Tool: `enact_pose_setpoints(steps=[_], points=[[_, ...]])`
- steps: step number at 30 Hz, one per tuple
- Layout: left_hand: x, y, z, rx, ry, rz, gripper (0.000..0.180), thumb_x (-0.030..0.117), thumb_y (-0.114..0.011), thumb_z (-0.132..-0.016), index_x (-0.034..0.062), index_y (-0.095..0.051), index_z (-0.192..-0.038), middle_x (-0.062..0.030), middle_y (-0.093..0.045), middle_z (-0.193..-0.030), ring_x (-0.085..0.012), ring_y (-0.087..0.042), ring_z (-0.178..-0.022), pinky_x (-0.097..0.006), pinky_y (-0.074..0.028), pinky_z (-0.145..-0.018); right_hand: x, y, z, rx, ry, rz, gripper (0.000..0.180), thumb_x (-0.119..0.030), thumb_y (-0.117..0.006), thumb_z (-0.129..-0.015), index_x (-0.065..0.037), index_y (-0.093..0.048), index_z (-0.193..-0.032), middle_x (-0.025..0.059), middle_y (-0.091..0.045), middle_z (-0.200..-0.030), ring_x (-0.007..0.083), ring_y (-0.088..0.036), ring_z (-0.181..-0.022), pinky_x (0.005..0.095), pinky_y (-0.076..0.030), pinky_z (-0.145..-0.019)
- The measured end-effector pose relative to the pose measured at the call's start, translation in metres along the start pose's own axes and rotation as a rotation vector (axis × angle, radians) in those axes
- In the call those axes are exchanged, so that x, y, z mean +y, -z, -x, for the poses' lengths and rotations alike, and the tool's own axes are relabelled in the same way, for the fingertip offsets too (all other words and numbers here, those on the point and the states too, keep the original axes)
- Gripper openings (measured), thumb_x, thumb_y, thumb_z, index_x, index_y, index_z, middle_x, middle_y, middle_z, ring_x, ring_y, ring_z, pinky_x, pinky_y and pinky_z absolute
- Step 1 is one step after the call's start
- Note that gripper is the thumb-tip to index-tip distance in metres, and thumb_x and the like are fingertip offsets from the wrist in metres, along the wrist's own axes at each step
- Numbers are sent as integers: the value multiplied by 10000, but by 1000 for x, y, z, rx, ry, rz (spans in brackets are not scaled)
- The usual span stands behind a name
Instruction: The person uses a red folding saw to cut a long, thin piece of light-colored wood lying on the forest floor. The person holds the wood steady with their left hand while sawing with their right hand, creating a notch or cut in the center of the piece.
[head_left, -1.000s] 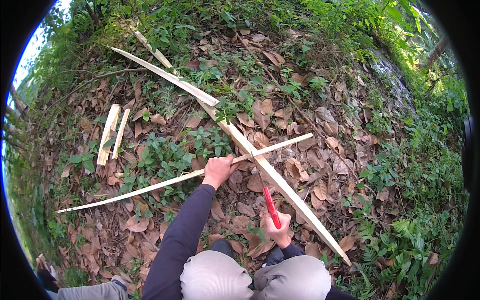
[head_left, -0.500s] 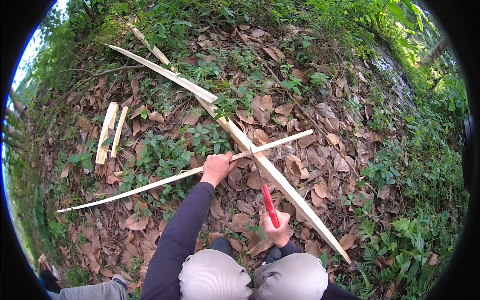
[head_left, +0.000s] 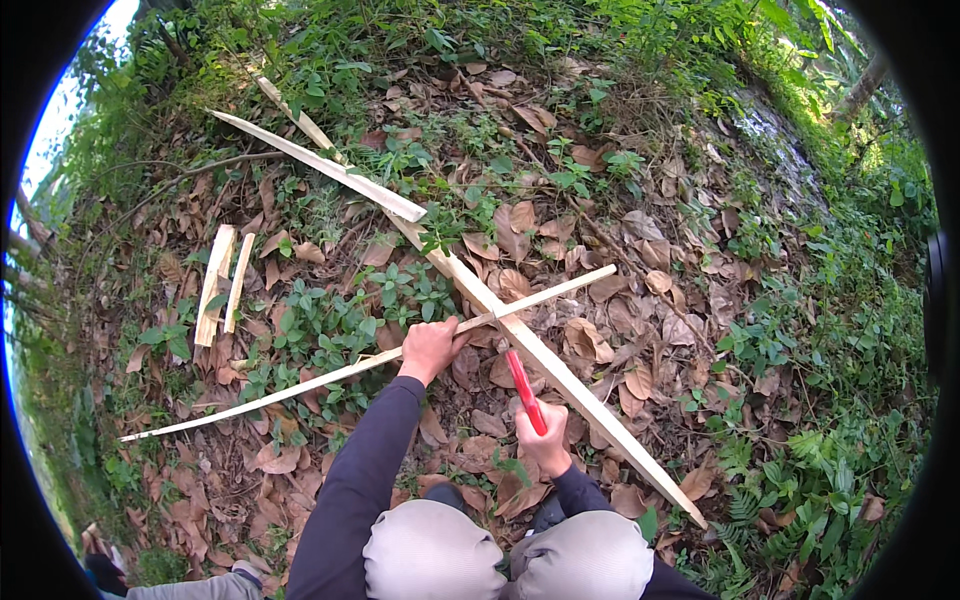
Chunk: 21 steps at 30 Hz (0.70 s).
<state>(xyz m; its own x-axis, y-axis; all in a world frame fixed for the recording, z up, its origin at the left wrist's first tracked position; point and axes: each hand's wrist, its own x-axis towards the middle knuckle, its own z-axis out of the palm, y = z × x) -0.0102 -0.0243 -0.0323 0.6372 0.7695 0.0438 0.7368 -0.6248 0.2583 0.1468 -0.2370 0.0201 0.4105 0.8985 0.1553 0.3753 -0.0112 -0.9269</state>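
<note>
My left hand (head_left: 430, 350) is closed around a long thin wooden strip (head_left: 320, 381), just left of where it crosses over a thicker pale plank (head_left: 580, 382). In my right hand (head_left: 543, 438) is the red handle of a saw (head_left: 526, 392). Its narrow blade runs forward from the handle to the crossing, at the strip beside my left fingers; little of the blade shows. The strip's far right end sticks out past the plank. The plank lies slantwise on the ground, running from far left to near right.
Another split wooden piece (head_left: 320, 165) rests across the plank's far part. Two short wooden pieces (head_left: 213, 285) lie at the left among leaves. Dry leaves and low green plants cover the ground. A person's grey trouser leg (head_left: 200, 587) shows at the lower left.
My right hand has pushed the saw forward, so its red handle is closer to the crossing. My left hand keeps its grip on the strip. The whole view has shifted slightly.
</note>
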Motion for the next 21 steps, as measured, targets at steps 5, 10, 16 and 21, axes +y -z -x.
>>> enact_pose_setpoints(steps=[5, 10, 16, 21], points=[[-13, -3, 3, -54, 12, -33, 360, 451, -653, -905, 96, -603, -873, -134, -670, -644, -341, -681, -607, -463, -540, -572, -2, -33, -52, 13, -21, -55, 115, -70, -630, -803, 2, -623, -712, 140, -553, -542, 242, -573, -439, 356, -425, -470], [-2, -5, 3, 1, -7, -22, 353, 442, -658, -899, 95, -598, -875, -133, -674, -652, -341, -684, -617, -456, -542, -573, 5, 12, 42, 0, -42, -16, 116, -45, -622, -782, -1, -611, -675, 117, -516, -515, 226, -572, -425, 346, -433, -467], [-4, 1, 2, -30, 23, -1, 345, 424, -667, -895, 90, -589, -855, -139, -673, -663, -342, -689, -639, -462, -542, -580, -1, -22, -42, 25, 12, -27, 115, -58, -599, -810, -6, -605, -708, 129, -519, -523, 233, -550, -421, 339, -407, -457], [-8, -2, 0, -36, 16, -13, 346, 436, -675, -885, 97, -610, -871, -129, -667, -651, -340, -687, -630, -457, -541, -573, 2, -7, 1, -27, -117, -96, 112, -56, -617, -810, 2, -610, -715, 93, -508, -511, 192, -540, -423, 333, -412, -464]])
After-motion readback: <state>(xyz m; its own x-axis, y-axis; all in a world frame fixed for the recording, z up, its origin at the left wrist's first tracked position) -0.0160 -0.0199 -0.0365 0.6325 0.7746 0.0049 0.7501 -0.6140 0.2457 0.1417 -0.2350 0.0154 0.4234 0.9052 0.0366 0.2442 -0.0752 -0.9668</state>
